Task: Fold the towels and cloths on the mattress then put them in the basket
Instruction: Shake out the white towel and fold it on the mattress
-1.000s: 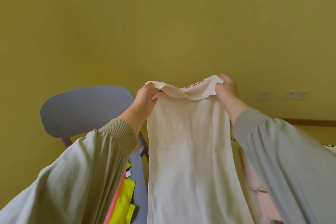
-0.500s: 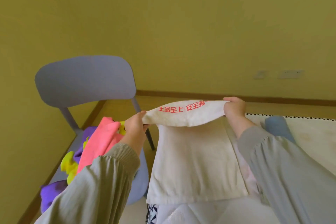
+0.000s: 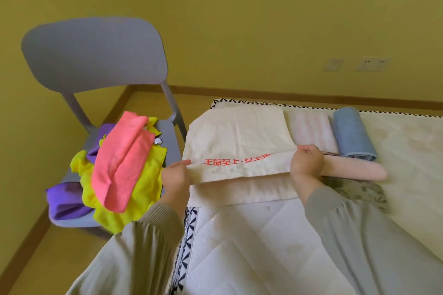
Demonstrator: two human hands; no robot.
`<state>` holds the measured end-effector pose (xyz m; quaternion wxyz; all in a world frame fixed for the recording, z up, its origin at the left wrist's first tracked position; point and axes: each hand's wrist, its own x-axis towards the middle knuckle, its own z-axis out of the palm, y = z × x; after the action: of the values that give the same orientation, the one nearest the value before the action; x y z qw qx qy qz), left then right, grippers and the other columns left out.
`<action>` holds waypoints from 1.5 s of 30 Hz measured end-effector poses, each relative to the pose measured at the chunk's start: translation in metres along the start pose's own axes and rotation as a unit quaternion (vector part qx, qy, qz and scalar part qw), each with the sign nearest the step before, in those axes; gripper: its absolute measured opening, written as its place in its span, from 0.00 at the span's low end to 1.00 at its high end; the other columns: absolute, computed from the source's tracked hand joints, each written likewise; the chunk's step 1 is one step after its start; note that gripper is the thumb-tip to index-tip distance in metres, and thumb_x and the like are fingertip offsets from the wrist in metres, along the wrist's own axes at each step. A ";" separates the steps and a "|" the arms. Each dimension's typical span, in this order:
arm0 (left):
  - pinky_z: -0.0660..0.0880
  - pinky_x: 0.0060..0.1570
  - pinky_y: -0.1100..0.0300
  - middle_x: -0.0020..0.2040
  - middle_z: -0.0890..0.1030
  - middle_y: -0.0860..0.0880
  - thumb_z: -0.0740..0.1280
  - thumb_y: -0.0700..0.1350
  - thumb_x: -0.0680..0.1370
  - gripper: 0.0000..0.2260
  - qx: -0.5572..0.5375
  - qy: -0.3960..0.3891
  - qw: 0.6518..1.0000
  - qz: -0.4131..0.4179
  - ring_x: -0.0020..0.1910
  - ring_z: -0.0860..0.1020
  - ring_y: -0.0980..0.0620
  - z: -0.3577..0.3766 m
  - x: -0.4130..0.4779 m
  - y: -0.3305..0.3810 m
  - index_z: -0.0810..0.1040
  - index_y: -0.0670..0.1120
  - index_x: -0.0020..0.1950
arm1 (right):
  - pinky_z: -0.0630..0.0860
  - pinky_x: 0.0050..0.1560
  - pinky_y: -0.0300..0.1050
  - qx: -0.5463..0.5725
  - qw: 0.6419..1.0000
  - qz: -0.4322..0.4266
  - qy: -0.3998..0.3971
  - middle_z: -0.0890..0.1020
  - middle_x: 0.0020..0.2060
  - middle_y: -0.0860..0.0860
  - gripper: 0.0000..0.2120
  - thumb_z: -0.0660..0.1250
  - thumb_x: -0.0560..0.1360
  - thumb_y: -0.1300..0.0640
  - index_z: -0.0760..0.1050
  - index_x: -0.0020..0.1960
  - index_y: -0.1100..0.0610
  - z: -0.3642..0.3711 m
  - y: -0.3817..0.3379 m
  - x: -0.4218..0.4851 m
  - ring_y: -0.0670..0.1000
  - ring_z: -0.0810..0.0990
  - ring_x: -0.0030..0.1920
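Note:
A cream white towel (image 3: 237, 136) with red printed characters lies across the mattress (image 3: 263, 242) corner, its near end doubled back over itself. My left hand (image 3: 176, 175) pinches the left corner of that folded end. My right hand (image 3: 306, 163) grips the right corner. Beside it lie a folded pale pink striped towel (image 3: 311, 132), a rolled blue towel (image 3: 352, 134) and a rolled pink towel (image 3: 354, 171). No basket is in view.
A grey chair (image 3: 96, 55) stands left of the mattress against the yellow wall. Its seat holds a heap of loose cloths: pink (image 3: 122, 158), yellow (image 3: 143, 189) and purple (image 3: 64, 199). Wooden floor runs around the mattress. Wall sockets (image 3: 371, 64) sit at the right.
Both hands brought the towel down from held up in the air onto the mattress, drawing its top edge toward me so it folds over. The camera tilted down.

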<state>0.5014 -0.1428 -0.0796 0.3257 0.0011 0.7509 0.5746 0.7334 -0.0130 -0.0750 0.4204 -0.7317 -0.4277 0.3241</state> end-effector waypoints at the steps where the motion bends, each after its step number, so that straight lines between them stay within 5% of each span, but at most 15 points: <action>1: 0.75 0.35 0.58 0.50 0.77 0.43 0.54 0.29 0.75 0.17 0.010 -0.003 1.000 0.007 0.39 0.75 0.47 -0.002 -0.001 -0.008 0.82 0.40 0.49 | 0.67 0.45 0.41 0.005 1.000 0.006 -0.003 0.79 0.49 0.56 0.17 0.55 0.71 0.70 0.78 0.51 0.62 0.000 0.008 -0.003 0.58 0.77 0.51; 6: 0.78 0.40 0.55 0.52 0.79 0.41 0.56 0.31 0.76 0.16 0.148 -0.038 0.988 0.021 0.41 0.77 0.45 -0.017 0.000 -0.061 0.82 0.40 0.54 | 0.71 0.51 0.45 -0.244 0.955 0.010 -0.165 0.79 0.55 0.60 0.13 0.58 0.75 0.67 0.76 0.57 0.63 -0.011 0.063 -0.001 0.61 0.77 0.56; 9: 0.71 0.28 0.61 0.48 0.78 0.43 0.58 0.37 0.79 0.14 0.247 -0.043 0.965 0.075 0.34 0.74 0.52 -0.021 0.000 -0.074 0.79 0.43 0.60 | 0.70 0.51 0.43 -0.255 0.951 -0.016 -0.175 0.77 0.58 0.58 0.15 0.58 0.74 0.67 0.74 0.59 0.60 -0.013 0.079 -0.002 0.60 0.75 0.58; 12: 0.70 0.28 0.61 0.47 0.78 0.45 0.61 0.36 0.77 0.15 0.311 -0.064 0.942 0.111 0.35 0.76 0.51 -0.024 0.002 -0.070 0.77 0.44 0.61 | 0.69 0.46 0.42 -0.252 0.954 -0.033 -0.162 0.78 0.55 0.57 0.14 0.58 0.74 0.66 0.74 0.58 0.58 -0.013 0.081 -0.003 0.59 0.76 0.54; 14: 0.74 0.37 0.57 0.53 0.78 0.44 0.62 0.37 0.75 0.16 0.421 -0.070 0.892 0.146 0.43 0.77 0.47 -0.027 0.003 -0.068 0.77 0.45 0.61 | 0.70 0.45 0.43 -0.266 0.951 -0.052 -0.149 0.79 0.53 0.58 0.14 0.58 0.74 0.66 0.74 0.57 0.58 -0.014 0.082 -0.005 0.60 0.77 0.53; 18: 0.71 0.55 0.49 0.61 0.73 0.41 0.63 0.38 0.74 0.16 0.598 -0.042 0.714 0.362 0.59 0.70 0.40 -0.024 0.001 -0.074 0.78 0.43 0.62 | 0.70 0.54 0.51 -0.400 0.877 -0.244 -0.104 0.75 0.57 0.58 0.18 0.62 0.70 0.68 0.76 0.59 0.59 -0.014 0.088 -0.015 0.61 0.72 0.58; 22: 0.59 0.70 0.44 0.74 0.64 0.40 0.59 0.41 0.79 0.19 0.571 -0.088 0.684 0.445 0.73 0.60 0.39 -0.001 -0.009 -0.075 0.70 0.44 0.70 | 0.62 0.69 0.60 -0.376 0.828 -0.394 -0.138 0.68 0.69 0.58 0.22 0.67 0.70 0.65 0.74 0.64 0.59 0.004 0.085 -0.033 0.60 0.64 0.69; 25: 0.44 0.74 0.44 0.79 0.49 0.46 0.49 0.48 0.83 0.23 0.599 -0.151 0.669 0.413 0.77 0.45 0.43 0.020 -0.007 -0.077 0.53 0.50 0.78 | 0.47 0.75 0.56 -0.409 0.785 -0.404 -0.230 0.57 0.76 0.56 0.24 0.52 0.79 0.51 0.63 0.73 0.56 0.020 0.086 -0.044 0.56 0.52 0.76; 28: 0.40 0.73 0.42 0.79 0.42 0.48 0.43 0.54 0.82 0.25 0.662 -0.203 0.611 0.383 0.77 0.38 0.45 0.025 -0.004 -0.095 0.44 0.53 0.79 | 0.40 0.75 0.53 -0.463 0.738 -0.391 -0.297 0.47 0.78 0.51 0.37 0.32 0.72 0.40 0.50 0.78 0.51 0.021 0.101 -0.041 0.51 0.43 0.77; 30: 0.46 0.72 0.42 0.78 0.52 0.46 0.44 0.54 0.80 0.26 0.658 -0.196 0.605 0.403 0.77 0.47 0.42 0.025 0.001 -0.094 0.52 0.52 0.78 | 0.38 0.74 0.53 -0.460 0.741 -0.383 -0.305 0.45 0.78 0.48 0.37 0.33 0.71 0.38 0.48 0.78 0.49 0.020 0.103 -0.033 0.49 0.41 0.77; 33: 0.58 0.69 0.47 0.64 0.71 0.48 0.51 0.51 0.78 0.20 0.585 -0.149 0.652 0.458 0.67 0.66 0.43 0.039 0.011 -0.068 0.70 0.49 0.67 | 0.39 0.75 0.54 -0.441 0.767 -0.353 -0.306 0.46 0.78 0.49 0.31 0.47 0.76 0.44 0.50 0.78 0.50 0.025 0.089 -0.029 0.49 0.40 0.77; 35: 0.52 0.73 0.45 0.72 0.65 0.45 0.52 0.48 0.81 0.21 0.578 -0.147 0.673 0.437 0.73 0.59 0.43 0.055 0.021 -0.058 0.63 0.48 0.73 | 0.40 0.75 0.54 -0.423 0.796 -0.312 -0.299 0.46 0.78 0.49 0.29 0.51 0.78 0.49 0.50 0.77 0.50 0.036 0.081 -0.031 0.49 0.41 0.77; 38: 0.41 0.74 0.43 0.79 0.44 0.46 0.46 0.52 0.82 0.25 0.619 -0.145 0.662 0.397 0.77 0.41 0.45 0.070 0.034 -0.062 0.45 0.50 0.79 | 0.42 0.75 0.56 -0.417 0.816 -0.290 -0.275 0.45 0.78 0.50 0.28 0.50 0.79 0.50 0.48 0.78 0.51 0.057 0.067 -0.031 0.50 0.41 0.77; 45: 0.41 0.73 0.39 0.79 0.45 0.44 0.43 0.55 0.79 0.28 0.624 -0.111 0.646 0.425 0.77 0.40 0.45 0.074 0.054 -0.084 0.44 0.51 0.79 | 0.42 0.73 0.61 -0.399 0.795 -0.343 -0.303 0.41 0.77 0.48 0.29 0.49 0.80 0.52 0.44 0.78 0.50 0.135 0.026 0.002 0.51 0.39 0.77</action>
<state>0.5259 -0.0873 -0.1879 0.0487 0.5874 0.8068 0.0408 0.6306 0.0271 -0.1576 0.0235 -0.5046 -0.8473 0.1643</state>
